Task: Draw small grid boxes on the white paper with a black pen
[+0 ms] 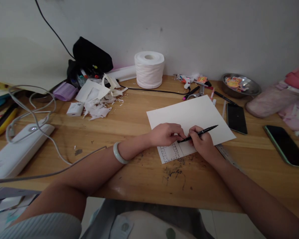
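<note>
A white sheet of paper [186, 113] lies at an angle on the wooden desk, with looped chain patterns and ruled lines drawn along its lower left part. My right hand [201, 141] is closed around a black marker pen [204, 131], slanted across the sheet, one end up to the right and the other low near my left fingers. My left hand [166, 134] rests on the paper with fingers curled and pinched together beside the pen's lower end. Whether something small sits in that pinch is hidden. A pale bangle [119, 153] circles my left wrist.
Paper scraps [98, 103] and a black pencil case [89, 59] lie back left, near a tissue roll [149, 69]. A power bank [22, 149] with cables is at left. Scissors [195, 94], a metal bowl [241, 85] and two phones [236, 118] are at right.
</note>
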The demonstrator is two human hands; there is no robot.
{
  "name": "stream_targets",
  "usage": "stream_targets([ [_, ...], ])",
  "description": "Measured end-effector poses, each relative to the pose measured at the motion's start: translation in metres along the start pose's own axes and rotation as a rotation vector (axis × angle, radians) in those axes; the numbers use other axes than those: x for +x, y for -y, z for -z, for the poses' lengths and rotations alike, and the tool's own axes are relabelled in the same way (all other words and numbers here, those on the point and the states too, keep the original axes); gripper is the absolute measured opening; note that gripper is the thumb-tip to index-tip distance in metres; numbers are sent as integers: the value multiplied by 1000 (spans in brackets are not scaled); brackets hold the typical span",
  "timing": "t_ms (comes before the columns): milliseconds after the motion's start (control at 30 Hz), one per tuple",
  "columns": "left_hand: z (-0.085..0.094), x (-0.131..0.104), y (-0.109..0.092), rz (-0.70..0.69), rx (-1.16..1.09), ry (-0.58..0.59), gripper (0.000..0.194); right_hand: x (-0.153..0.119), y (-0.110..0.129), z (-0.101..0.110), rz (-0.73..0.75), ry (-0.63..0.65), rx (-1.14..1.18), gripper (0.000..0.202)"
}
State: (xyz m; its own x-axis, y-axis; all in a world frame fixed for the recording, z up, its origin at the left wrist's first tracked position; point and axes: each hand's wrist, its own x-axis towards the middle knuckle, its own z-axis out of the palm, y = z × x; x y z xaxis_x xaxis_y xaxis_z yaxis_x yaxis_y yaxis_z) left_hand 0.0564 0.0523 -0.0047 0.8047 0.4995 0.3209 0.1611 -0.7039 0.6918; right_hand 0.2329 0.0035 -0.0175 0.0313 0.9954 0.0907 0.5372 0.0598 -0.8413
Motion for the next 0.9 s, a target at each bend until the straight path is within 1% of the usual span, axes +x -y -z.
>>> stream_targets([
  [200, 0, 0, 0, -13, 2, -5, 14, 1, 2, 0, -7, -6, -31, 17],
  [500, -1, 0, 1, -4, -1, 3, 14, 1, 1, 0, -23, -17, -18, 17],
  [767, -1, 0, 1, -19, 3, 2, 14, 3, 1, 1, -21, -1, -15, 17],
  [900, 0, 0, 1, 2, -9, 7, 12, 3, 3, 1, -29, -2, -25, 19],
])
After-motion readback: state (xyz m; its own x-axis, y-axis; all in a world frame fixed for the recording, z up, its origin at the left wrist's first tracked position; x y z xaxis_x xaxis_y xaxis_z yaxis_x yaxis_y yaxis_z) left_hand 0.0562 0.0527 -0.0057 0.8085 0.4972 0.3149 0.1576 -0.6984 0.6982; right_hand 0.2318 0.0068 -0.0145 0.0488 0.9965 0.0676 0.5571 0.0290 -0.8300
